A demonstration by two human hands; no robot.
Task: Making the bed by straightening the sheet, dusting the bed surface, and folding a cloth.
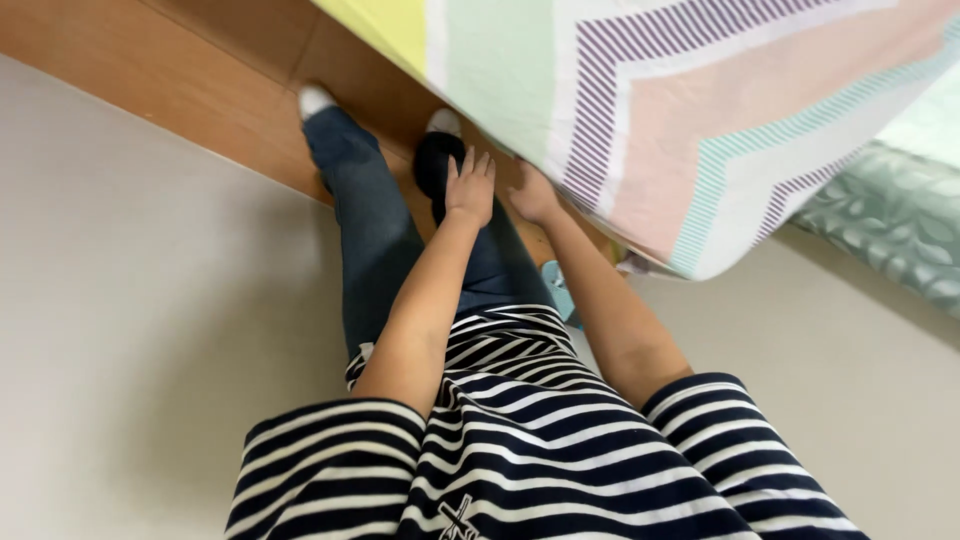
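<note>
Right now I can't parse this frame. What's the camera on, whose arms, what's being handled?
One picture only, from a camera worn on a person's head, looking straight down their body. You see their own striped shirt, jeans and white socks on a wooden floor. No machine: both arms are the wearer's. The left hand is spread open above a black object near the feet; what that object is I cannot tell. The right hand reaches to the lower edge of a chevron-patterned bedsheet hanging beside them; whether it grips the fabric is unclear. A green leaf-patterned cover shows at the right.
</note>
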